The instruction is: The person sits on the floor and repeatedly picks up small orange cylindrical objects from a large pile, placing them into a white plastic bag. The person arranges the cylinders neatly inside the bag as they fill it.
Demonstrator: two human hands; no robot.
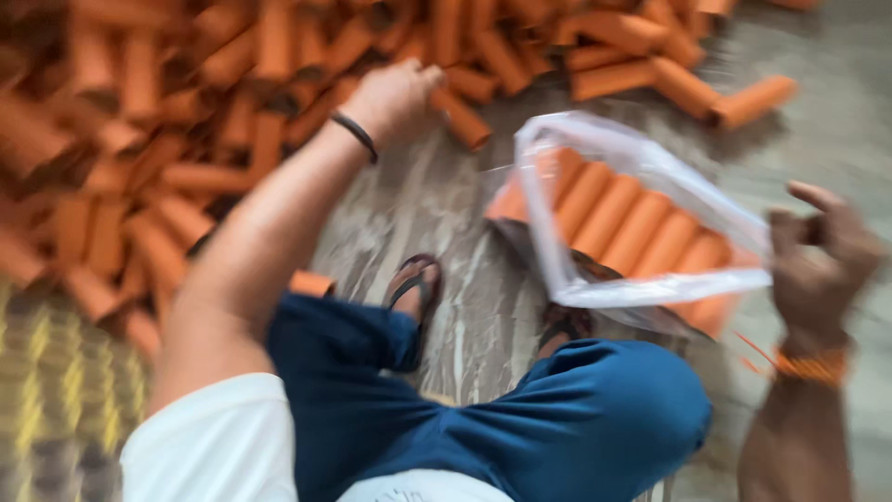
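Work in hand: loading orange tubes into a clear plastic bag, right of centre in the frame.

Status of the bag: one row of orange tubes lies inside it, side by side and roughly parallel, running from the bag's upper left to its lower right. The bag mouth stands open toward the left of the frame. Whether a second layer lies beneath the row cannot be determined; the frame is motion-blurred. Judged from this, the bag is partly loaded.

Status of the supply: a large loose pile of orange tubes covers the floor across the upper left and top of the frame. Much stock remains outside the bag.

Hands:
- Left hand, upper centre, is down on the edge of the pile, fingers curled onto the tubes there. Whether it has closed on one cannot be determined.
- Right hand, right edge, is clenched around the bag's lower right end, holding the bag up.

The person squats, with two sandalled feet on the floor between pile and bag.
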